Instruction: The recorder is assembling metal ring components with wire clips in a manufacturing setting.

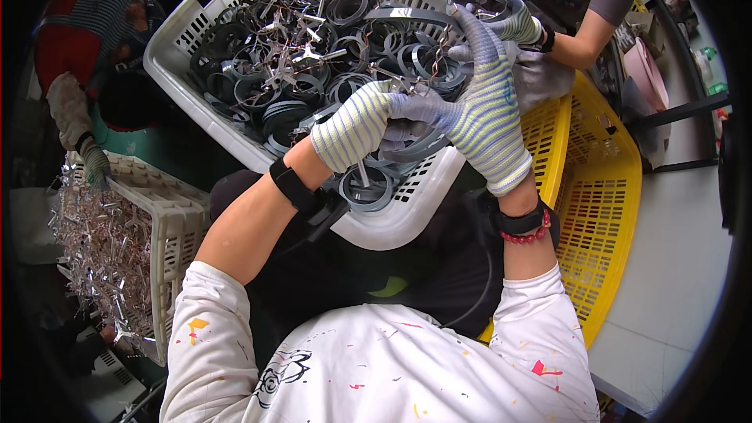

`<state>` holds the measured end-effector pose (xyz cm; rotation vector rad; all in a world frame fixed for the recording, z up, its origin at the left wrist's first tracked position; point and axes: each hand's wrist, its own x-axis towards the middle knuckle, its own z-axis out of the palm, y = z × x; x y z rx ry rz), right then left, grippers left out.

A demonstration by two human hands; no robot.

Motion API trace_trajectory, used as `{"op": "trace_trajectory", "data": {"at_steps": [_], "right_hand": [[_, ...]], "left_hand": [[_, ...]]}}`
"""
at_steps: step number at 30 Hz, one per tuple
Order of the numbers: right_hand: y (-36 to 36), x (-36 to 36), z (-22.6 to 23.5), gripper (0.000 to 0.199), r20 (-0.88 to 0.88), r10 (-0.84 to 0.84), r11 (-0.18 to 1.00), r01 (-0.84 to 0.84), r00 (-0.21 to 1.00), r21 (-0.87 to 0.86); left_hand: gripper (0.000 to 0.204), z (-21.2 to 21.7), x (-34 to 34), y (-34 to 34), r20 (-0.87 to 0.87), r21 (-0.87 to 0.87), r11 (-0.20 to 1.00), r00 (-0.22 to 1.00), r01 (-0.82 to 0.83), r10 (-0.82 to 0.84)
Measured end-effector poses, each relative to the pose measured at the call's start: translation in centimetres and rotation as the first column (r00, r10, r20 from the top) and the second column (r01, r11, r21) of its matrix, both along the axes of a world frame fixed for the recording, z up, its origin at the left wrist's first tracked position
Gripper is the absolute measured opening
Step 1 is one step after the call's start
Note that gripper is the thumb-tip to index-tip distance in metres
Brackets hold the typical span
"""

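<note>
A: Between gloved fingertips point(407, 102), what's held?
B: Both the left hand point(356, 129) and right hand point(482, 113) pinch closed on a grey coiled metal band point(415, 145), over the white slotted plastic basket point(196, 27).
A: Step?
B: Probably working the band; next needs a firm grip.

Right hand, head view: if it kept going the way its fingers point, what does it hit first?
The right hand points up and away, fingertips around. Straight on, it would likely first meet the co-worker's gloved hands holding a grey ring at the white basket's far rim. Depth is unclear; it may pass just beneath them.
</note>
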<state>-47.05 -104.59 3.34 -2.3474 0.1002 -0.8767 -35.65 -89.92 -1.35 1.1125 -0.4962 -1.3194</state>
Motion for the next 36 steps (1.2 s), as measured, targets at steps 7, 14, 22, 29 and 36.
{"op": "trace_trajectory", "data": {"at_steps": [7, 14, 22, 29, 36], "right_hand": [[1.0, -0.2, -0.9, 0.041, 0.167, -0.031, 0.935, 0.088, 0.985, -0.343], [1.6, -0.4, -0.7, 0.031, 0.101, -0.019, 0.919, 0.057, 0.995, -0.39], [0.6, -1.1, -0.7, 0.029, -0.001, 0.093, 0.995, -0.093, 0.996, -0.039], [-4.2, -1.4, -0.6, 0.045, 0.192, -0.003, 0.787, -0.116, 0.981, 0.606], [-1.9, -1.0, -0.7, 0.075, 0.111, 0.187, 0.863, -0.218, 0.976, 0.456]], "left_hand": [[0.015, -0.5, -0.9, -0.3, -0.037, 0.016, 0.996, 0.995, -0.091, 0.092], [0.034, -6.8, -0.1, -2.1, 0.802, -0.076, 0.967, 0.562, -0.242, 0.203], [0.018, -2.6, -1.2, -1.1, 0.59, -0.068, 0.947, 0.753, -0.315, 0.293], [0.024, 1.0, -2.0, -1.1, -0.202, -0.003, 0.98, 0.959, -0.201, 0.196], [0.026, -0.1, -0.8, 0.7, -0.242, -0.079, 0.996, 0.968, 0.05, -0.068]]}}
